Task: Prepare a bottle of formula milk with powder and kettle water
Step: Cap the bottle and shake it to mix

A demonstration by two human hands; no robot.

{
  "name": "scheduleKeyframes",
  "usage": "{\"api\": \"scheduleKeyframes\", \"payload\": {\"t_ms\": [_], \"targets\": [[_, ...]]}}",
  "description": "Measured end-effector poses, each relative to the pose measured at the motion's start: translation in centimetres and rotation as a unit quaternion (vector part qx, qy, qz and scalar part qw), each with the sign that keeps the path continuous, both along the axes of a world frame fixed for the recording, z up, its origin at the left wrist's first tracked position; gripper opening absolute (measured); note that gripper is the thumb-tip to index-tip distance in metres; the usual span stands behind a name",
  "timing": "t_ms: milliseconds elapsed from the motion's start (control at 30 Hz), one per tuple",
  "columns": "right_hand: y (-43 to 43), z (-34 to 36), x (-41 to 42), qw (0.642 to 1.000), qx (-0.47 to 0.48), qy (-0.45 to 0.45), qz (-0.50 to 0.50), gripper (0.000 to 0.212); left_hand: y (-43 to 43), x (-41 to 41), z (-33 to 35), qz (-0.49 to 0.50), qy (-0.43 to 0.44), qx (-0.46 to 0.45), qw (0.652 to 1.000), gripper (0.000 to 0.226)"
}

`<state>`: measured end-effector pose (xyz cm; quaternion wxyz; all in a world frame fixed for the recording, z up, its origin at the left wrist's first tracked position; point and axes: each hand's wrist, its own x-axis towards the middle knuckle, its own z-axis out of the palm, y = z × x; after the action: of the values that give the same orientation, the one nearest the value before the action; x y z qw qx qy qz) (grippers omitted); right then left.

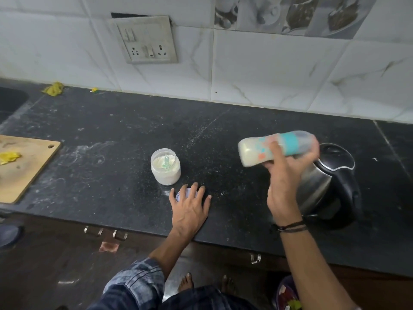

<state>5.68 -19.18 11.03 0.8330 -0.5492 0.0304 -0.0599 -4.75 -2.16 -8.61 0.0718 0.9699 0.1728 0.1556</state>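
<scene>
You were mixing, by my reading. Your right hand (288,175) had its fingers wrapped round the middle of the clear plastic baby bottle with the teal band (263,151), which was milky inside and tipped on its side above the steel-and-black electric kettle (330,186). A firm grip and a tight cap mattered most there. Your left hand (190,206) lay flat, fingers spread, on a pale round lid (180,195) just in front of the open clear jar of white powder (165,167).

The left hand (190,209) is covering most of the lid (180,196) just in front of the powder jar (165,166); the bottle (257,151) is appearing motion-blurred.
</scene>
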Motion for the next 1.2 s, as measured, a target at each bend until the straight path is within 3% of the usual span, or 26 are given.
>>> {"api": "scheduleKeyframes", "payload": {"t_ms": [100, 233, 367, 500, 633, 767, 900, 1033, 1133, 1200], "targets": [[-0.4, -0.2, -0.4, 0.995, -0.061, -0.017, 0.081, 0.074, 0.0, 0.0, 0.0, -0.002, -0.009, -0.001, 1.0, 0.036], [-0.3, 0.0, 0.2, 1.0, 0.007, -0.025, -0.002, 0.081, -0.1, 0.1, -0.2, 0.005, -0.018, 0.001, 1.0, 0.036], [-0.2, -0.3, 0.2, 0.993, -0.059, 0.004, 0.097, 0.075, 0.1, 0.1, -0.3, 0.002, -0.009, 0.001, 1.0, 0.037], [0.1, -0.6, 0.3, 1.0, 0.007, -0.005, 0.008, 0.079, 0.0, 0.1, -0.2, 0.006, -0.002, 0.001, 1.0, 0.036], [0.5, -0.6, -0.2, 0.994, -0.04, -0.003, 0.098, 0.075, 0.2, 0.1, -0.3, -0.001, 0.004, -0.001, 1.0, 0.038], [0.4, -0.1, 0.4, 1.0, 0.028, -0.007, 0.0, 0.079, 0.1, 0.1, -0.5, 0.004, -0.002, 0.001, 1.0, 0.037], [0.1, -0.3, 0.6, 0.995, -0.036, -0.013, 0.096, 0.076, 0.3, 0.1, -0.7, -0.003, -0.009, 0.004, 1.0, 0.037], [-0.1, -0.3, 0.9, 1.0, 0.021, -0.011, 0.002, 0.084, 0.1, 0.2, -0.6, 0.003, -0.01, 0.005, 1.0, 0.035], [-0.3, -0.6, 0.9, 0.995, -0.04, -0.002, 0.087, 0.079, 0.2, 0.1, -0.5, -0.004, -0.012, 0.007, 1.0, 0.036], [-0.3, -0.6, 0.7, 0.997, -0.034, -0.009, 0.072, 0.079, 0.2, 0.1, -0.5, -0.004, -0.013, 0.007, 1.0, 0.035]]}}
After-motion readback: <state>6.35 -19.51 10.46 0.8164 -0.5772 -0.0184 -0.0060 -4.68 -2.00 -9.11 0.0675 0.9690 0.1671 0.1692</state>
